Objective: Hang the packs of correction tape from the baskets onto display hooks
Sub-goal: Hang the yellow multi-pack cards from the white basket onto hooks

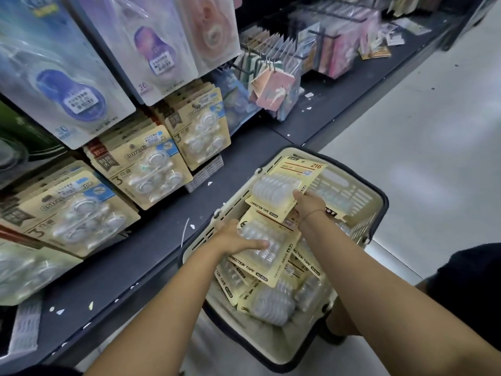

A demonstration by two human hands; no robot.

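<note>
A cream plastic basket [355,185] stands on the floor against the dark shelf base, filled with several yellow-carded packs of correction tape. My right hand [307,203] grips one pack [287,185] by its right edge and holds it tilted above the pile. My left hand [238,238] lies on another pack [260,251] in the basket, thumb stretched across its clear blister, fingers curled over its left edge. Packs of correction tape [151,164] hang in rows on display hooks at the left.
Larger blister cards [67,85] hang above the tape rows. Notebooks and card packs [273,88] hang further right. The dark shelf base [151,240] runs diagonally, dotted with paper scraps. Grey floor [420,131] lies to the right. A dark-clothed knee [471,280] shows at right.
</note>
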